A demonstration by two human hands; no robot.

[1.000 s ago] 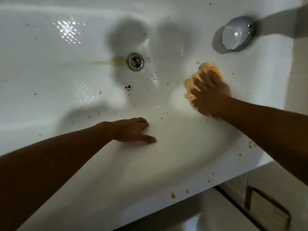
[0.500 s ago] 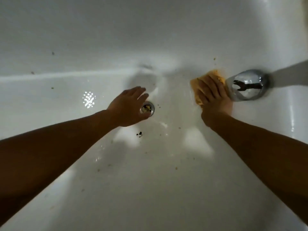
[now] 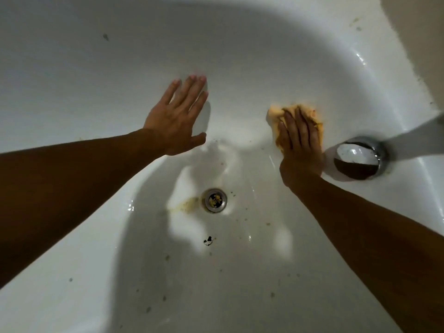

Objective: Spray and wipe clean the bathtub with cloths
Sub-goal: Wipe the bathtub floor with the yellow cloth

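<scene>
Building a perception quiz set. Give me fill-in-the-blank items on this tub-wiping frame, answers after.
1. The right hand presses with straight fingers on the orange ____.
2. The left hand is spread open and holds ____.
3. The yellowish stain on the bathtub floor lies right beside the ____.
4. The chrome cap sits closest to the ____ hand.

Missing words: cloth; nothing; drain; right.

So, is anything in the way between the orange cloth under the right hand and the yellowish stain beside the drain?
Nothing visible. Only bare white tub surface lies between the orange cloth and the yellowish stain left of the round metal drain. The round chrome fitting sits right of the right hand, off that path.
</scene>
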